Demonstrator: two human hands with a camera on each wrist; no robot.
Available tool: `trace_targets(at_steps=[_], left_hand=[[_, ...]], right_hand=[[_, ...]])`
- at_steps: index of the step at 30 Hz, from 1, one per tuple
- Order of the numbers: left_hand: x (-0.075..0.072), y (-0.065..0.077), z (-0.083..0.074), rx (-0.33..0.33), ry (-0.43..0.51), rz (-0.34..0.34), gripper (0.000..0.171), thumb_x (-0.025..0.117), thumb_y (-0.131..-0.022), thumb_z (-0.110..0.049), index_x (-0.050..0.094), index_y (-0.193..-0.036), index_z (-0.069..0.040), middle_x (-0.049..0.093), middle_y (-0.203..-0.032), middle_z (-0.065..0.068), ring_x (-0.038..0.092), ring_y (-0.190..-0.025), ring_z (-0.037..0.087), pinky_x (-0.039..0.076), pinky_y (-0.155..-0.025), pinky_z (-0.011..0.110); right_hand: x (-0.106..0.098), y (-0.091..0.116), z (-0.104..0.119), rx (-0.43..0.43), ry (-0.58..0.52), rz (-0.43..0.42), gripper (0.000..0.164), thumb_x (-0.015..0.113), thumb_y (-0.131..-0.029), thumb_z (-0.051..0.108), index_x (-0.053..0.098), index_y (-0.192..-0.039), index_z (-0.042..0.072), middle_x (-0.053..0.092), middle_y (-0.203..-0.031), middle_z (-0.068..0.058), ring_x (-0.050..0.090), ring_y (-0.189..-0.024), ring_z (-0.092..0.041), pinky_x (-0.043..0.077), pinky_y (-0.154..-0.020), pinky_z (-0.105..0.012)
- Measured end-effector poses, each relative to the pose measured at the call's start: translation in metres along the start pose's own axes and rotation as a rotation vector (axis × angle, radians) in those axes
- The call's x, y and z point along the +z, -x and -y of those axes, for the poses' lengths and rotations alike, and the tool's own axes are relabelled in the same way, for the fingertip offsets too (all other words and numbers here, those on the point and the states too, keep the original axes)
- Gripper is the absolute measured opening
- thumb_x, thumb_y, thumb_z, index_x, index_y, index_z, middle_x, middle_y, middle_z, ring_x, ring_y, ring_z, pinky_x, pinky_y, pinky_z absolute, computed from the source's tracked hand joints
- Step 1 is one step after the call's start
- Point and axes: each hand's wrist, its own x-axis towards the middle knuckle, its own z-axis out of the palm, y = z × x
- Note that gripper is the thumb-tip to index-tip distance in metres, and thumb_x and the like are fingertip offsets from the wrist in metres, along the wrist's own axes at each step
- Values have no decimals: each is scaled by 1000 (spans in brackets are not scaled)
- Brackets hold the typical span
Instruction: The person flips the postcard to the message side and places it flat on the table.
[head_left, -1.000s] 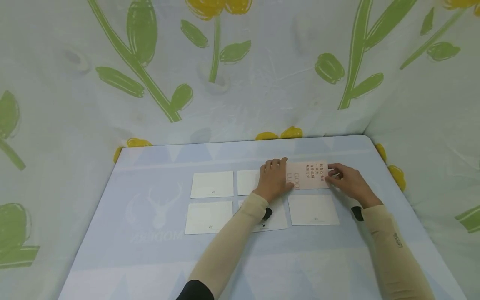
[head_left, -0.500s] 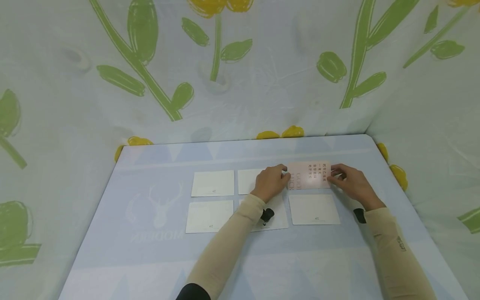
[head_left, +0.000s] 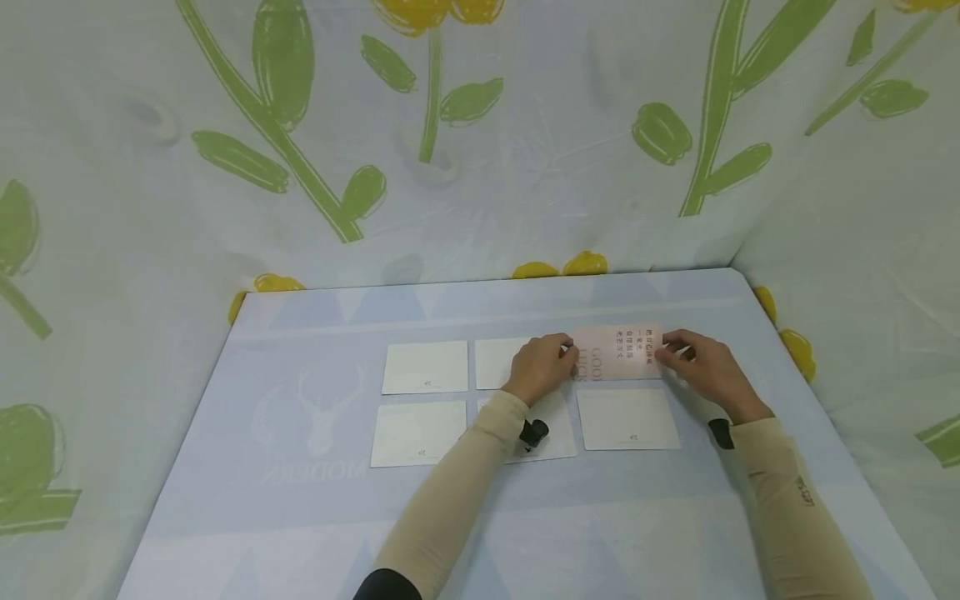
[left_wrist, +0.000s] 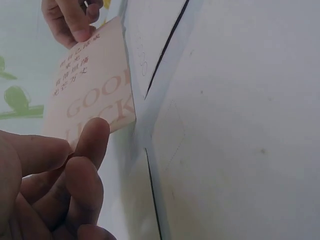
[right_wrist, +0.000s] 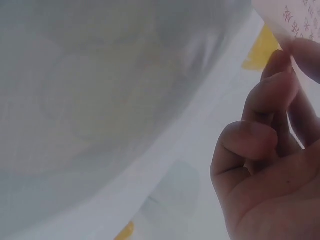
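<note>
A pink card (head_left: 618,352) printed with "GOOD LUCK" and dark red characters is stretched between both hands at the back of the table, behind a white card (head_left: 628,419). My left hand (head_left: 540,367) pinches its left edge between thumb and finger, shown close up in the left wrist view. At the opposite edge, my right hand (head_left: 701,371) pinches the card with thumb and forefinger, its other fingers curled. A further white card (head_left: 491,360) lies partly under my left hand in the head view, and another (head_left: 558,417) is partly covered by the left forearm.
Two more white cards, a back one (head_left: 425,367) and a front one (head_left: 417,434), lie at the left of the group. The pale blue table (head_left: 285,500) ends at a flower-printed curtain (head_left: 480,208) behind and at the sides.
My left hand has drawn its fingers back from over the pink card to its left edge and now pinches it there. The card has shifted slightly right; the white cards stay put.
</note>
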Motion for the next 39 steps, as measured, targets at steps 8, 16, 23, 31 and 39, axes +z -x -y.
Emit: trace_targets(at_steps=[8, 16, 23, 31, 39], left_hand=[[-1, 0, 1, 18, 38, -19, 30, 54, -104, -26, 70, -123, -10, 72, -79, -10, 59, -64, 6, 45, -55, 22], [-2, 0, 3, 19, 89, -9, 31, 52, -104, -26, 69, -124, -9, 72, -77, -12, 59, -68, 5, 45, -59, 22], [-4, -2, 6, 36, 112, -26, 31, 52, -105, -28, 71, -122, -11, 71, -83, -13, 60, -73, 4, 48, -62, 22], [-10, 1, 8, 69, 131, -73, 31, 52, -104, -31, 72, -122, -14, 72, -101, -5, 60, -78, 7, 48, -67, 24], [-16, 0, 11, 140, 241, -86, 32, 53, -105, -28, 70, -127, -13, 71, -112, -5, 62, -82, 7, 50, -69, 25]], right_hand=[[-2, 1, 5, -9, -10, -20, 47, 56, -104, 40, 61, -129, 1, 69, -97, -14, 58, -83, -28, 48, -67, -36], [-3, 3, 5, 14, -61, 18, 49, 51, -106, 43, 62, -130, 3, 70, -115, -22, 60, -106, -36, 48, -85, -49], [-4, 5, 4, -12, -105, 17, 48, 48, -106, 46, 62, -130, 6, 67, -123, -19, 61, -105, -35, 48, -87, -50], [-5, 5, 4, -134, -129, -24, 35, 51, -107, 37, 64, -123, 9, 71, -119, -11, 63, -98, -25, 49, -83, -34], [-11, 5, 5, -276, -222, -41, 30, 46, -110, 21, 62, -132, 7, 70, -119, -13, 66, -93, -22, 49, -75, -27]])
